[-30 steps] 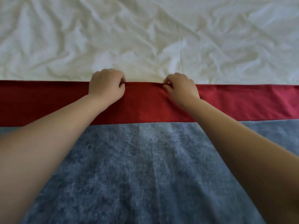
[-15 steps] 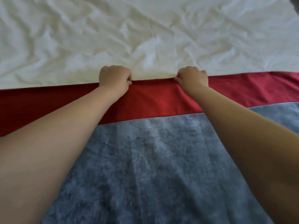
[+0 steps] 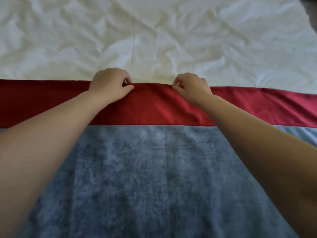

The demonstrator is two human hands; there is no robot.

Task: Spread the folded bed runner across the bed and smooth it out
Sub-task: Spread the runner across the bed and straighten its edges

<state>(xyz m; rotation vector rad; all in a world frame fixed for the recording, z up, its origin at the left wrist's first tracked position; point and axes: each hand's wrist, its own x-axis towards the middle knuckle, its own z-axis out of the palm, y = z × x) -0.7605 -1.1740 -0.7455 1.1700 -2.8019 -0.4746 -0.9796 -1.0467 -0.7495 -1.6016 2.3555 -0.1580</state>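
The runner (image 3: 154, 107) lies as a long red band across the bed, its long axis running left to right, square across my two forearms. Its far edge is the one that matters: it sits right at my fingers (image 3: 127, 87), and beyond it, away from me, there is only the wrinkled white sheet (image 3: 154, 40). So any further spreading, as I judge it, goes straight ahead, away from my body and at right angles to the band's length. Nearer to me the red meets a grey cloth (image 3: 154, 177) along a clean straight line; I cannot tell whether that grey is the runner's own other face or a separate layer. My left hand (image 3: 109, 85) and right hand (image 3: 192, 88) are both on that far edge, near the middle of the band and a little apart, about level with each other, so neither is clearly nearer. Each is curled knuckles-up, thumb tucked against the forefinger, pinching the edge of the red cloth. Between them the edge rises in a slight hump off the sheet, while to either side it lies flat. Both arms reach well forward over the grey cloth, nearly straight, converging towards the middle.
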